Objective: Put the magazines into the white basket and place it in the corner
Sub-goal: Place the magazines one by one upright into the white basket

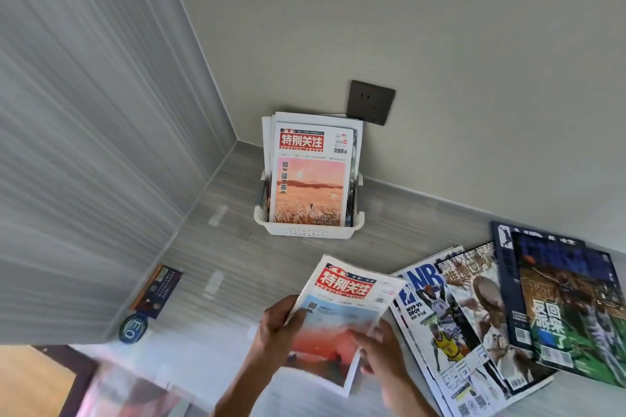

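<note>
The white basket (306, 230) stands on the grey countertop near the wall corner, with several magazines upright in it; the front one (310, 176) has a red title and an orange field picture. Nearer to me, both hands hold a magazine (342, 308) with the same red title and a reddish cover, lifted off the counter. My left hand (279, 332) grips its left edge, thumb on the cover. My right hand (379, 355) pinches its lower right part. To the right, several basketball magazines (501, 315) lie fanned out flat.
A dark wall socket (371, 101) sits just behind the basket. A dark booklet (159, 288) and a round blue badge (132, 328) lie at the left wall. A wooden edge and blurred items show at bottom left.
</note>
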